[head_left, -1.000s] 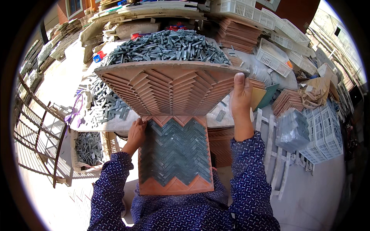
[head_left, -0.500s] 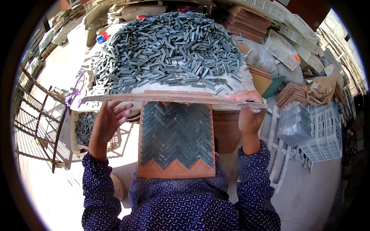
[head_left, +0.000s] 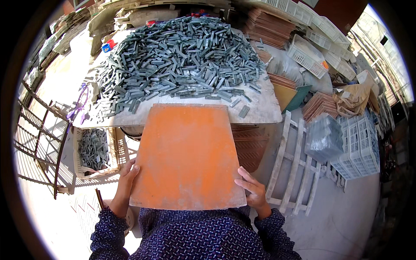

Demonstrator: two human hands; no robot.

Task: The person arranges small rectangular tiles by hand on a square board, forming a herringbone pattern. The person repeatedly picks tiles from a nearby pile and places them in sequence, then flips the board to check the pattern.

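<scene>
A flat orange board with scuffed grey patches lies level in front of me, its far end at the table's near edge. My left hand is closed on its left edge, thumb showing at the rim. At the opposite edge my right hand grips the board, fingers bent along its side. The herringbone panel of dark green strips is hidden from sight, apparently beneath the board. Beyond it, a big heap of dark green stone strips covers the white-topped table.
Left of the board stands a crate of loose strips, near a dark metal rack. To the right are a pale wooden pallet, a plastic-wrapped bundle and white crates. Reddish panels are stacked at the back.
The board, seen edge-on above the herringbone panel before, now lies flat over where that panel was. Both hands have come down and nearer to me, and the left now grips the edge.
</scene>
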